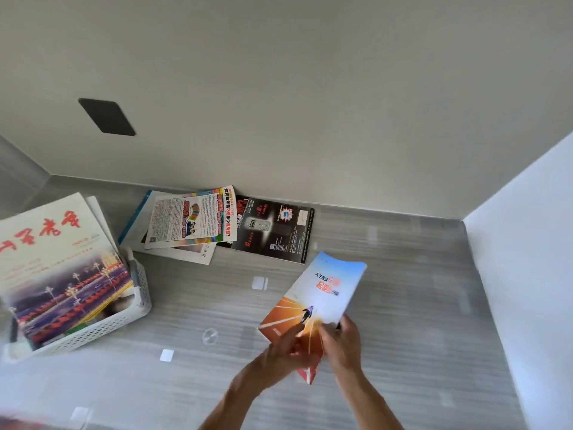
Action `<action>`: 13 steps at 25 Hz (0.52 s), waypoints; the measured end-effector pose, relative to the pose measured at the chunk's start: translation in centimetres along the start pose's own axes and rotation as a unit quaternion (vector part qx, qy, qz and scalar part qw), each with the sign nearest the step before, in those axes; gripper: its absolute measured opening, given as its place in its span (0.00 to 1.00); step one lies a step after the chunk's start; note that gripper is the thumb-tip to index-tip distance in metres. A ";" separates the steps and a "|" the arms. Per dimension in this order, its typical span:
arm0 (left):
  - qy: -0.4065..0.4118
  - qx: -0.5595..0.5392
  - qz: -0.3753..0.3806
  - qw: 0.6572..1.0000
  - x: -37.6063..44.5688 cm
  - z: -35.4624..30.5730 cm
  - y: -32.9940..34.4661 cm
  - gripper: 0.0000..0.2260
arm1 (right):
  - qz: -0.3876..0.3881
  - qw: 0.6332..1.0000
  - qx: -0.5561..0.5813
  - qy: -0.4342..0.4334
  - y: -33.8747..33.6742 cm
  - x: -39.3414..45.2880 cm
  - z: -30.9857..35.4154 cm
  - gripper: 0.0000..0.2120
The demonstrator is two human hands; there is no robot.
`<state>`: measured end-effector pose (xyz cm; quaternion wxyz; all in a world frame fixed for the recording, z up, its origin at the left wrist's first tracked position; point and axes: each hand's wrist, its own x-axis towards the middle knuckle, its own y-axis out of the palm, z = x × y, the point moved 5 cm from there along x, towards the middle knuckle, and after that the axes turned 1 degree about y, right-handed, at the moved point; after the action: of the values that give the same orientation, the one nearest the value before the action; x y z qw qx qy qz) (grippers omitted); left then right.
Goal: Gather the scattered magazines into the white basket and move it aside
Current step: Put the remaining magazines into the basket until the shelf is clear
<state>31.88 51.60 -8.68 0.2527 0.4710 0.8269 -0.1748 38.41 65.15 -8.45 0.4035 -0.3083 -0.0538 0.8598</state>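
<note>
Head view shows your two hands meeting at the near end of a blue-and-orange magazine point(316, 297), lifted off the grey countertop point(403, 305). Your left hand point(286, 346) pinches its orange corner from the left, and your right hand point(342, 339) grips the same end from the right, so both are clamped on it, close together. Its long axis runs from your hands away and slightly to the right, the blue end pointing toward the back wall point(310, 88) and bowing a little.

At the left edge sits the white basket point(124, 318), perforated and tilted, with a large magazine with red lettering point(59, 262) standing out of it and leaning over its rim. Between the basket and your hands the counter lies open, marked only by small white stickers point(259, 283) and a clear round disc point(210, 336).

Against the back wall, a colourful magazine point(193, 220) lies on top of a white one with a blue edge point(136, 221), and its right side overlaps a black magazine point(273, 232). That black one lies flat with its long axis roughly parallel to the wall.

On your right a white side panel point(527, 243) closes the counter. A dark rectangular plate point(107, 116) is set in the back wall above the basket.
</note>
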 end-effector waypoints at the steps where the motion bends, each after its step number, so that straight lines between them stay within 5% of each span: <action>1: 0.034 -0.080 -0.011 0.996 -0.2 -1.4 -0.8 0.42 | 0.009 0.995 -0.042 -0.091 0.7 -1.6 1.5 0.05; 3: 0.108 -0.104 -0.070 0.986 -1.0 -4.2 -3.2 0.29 | 0.081 0.963 -0.082 -0.242 2.2 -5.2 4.2 0.13; 6: 0.178 -0.108 -0.219 0.953 -3.4 -6.2 -6.8 0.09 | 0.180 0.918 -0.145 -0.323 1.9 -6.1 6.0 0.26; 9: 0.148 -0.144 -0.242 0.948 -5.3 -3.5 -9.4 0.09 | 0.106 0.967 -0.137 -0.187 -1.3 -2.2 4.6 0.37; 13: 0.080 -0.105 -0.260 0.957 -8.7 1.5 -11.6 0.14 | 0.300 0.933 -0.161 -0.119 2.9 0.0 2.9 0.46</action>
<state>25.92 39.06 -4.28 0.1793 0.2234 0.9520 -0.1081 34.88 63.67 -7.14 0.0621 -0.2661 -0.1441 0.9511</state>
